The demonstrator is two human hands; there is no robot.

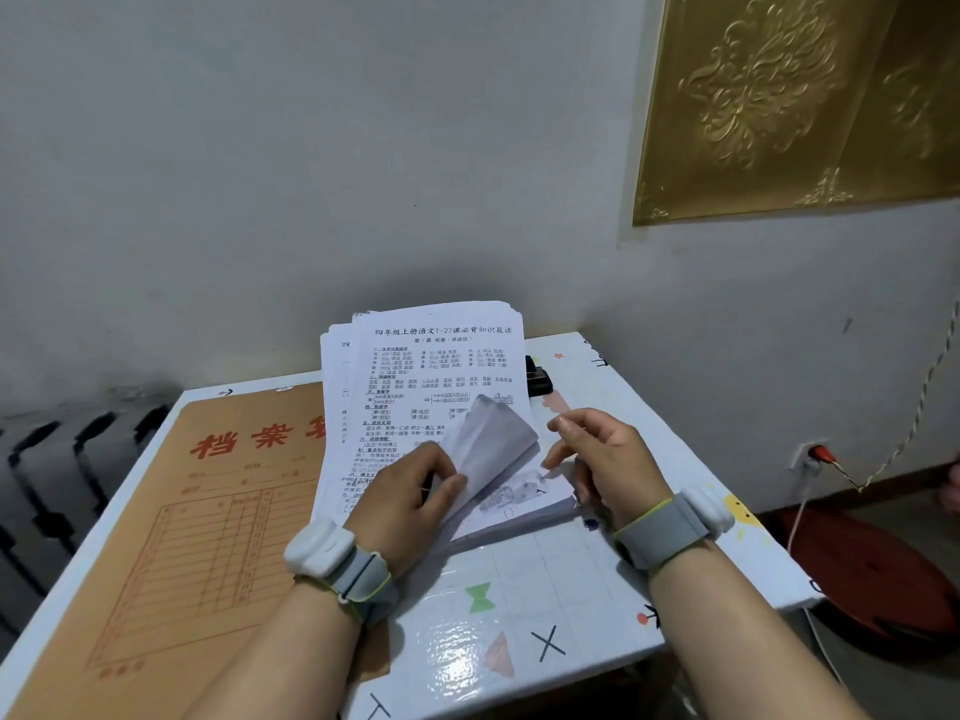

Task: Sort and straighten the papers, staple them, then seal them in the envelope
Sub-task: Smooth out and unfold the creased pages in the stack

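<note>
A stack of printed white papers (426, 366) lies on the small table (545, 605), its sheets fanned out unevenly at the far end. My left hand (410, 491) pinches the near right corner of the upper sheets and bends it up and back. My right hand (602, 454) hovers just right of the stack, fingers loosely curled, its fingertips near the lifted corner; it holds nothing. A large brown file envelope (208, 517) with red characters lies flat on the table's left half, partly under the papers. A black stapler (537, 376) sits behind the stack, mostly hidden.
The table stands against a grey wall. A dark radiator (67, 459) is at the left. On the right, a twisted cord (919, 402) runs to a wall socket (810, 454), and a red round object (872, 574) lies on the floor.
</note>
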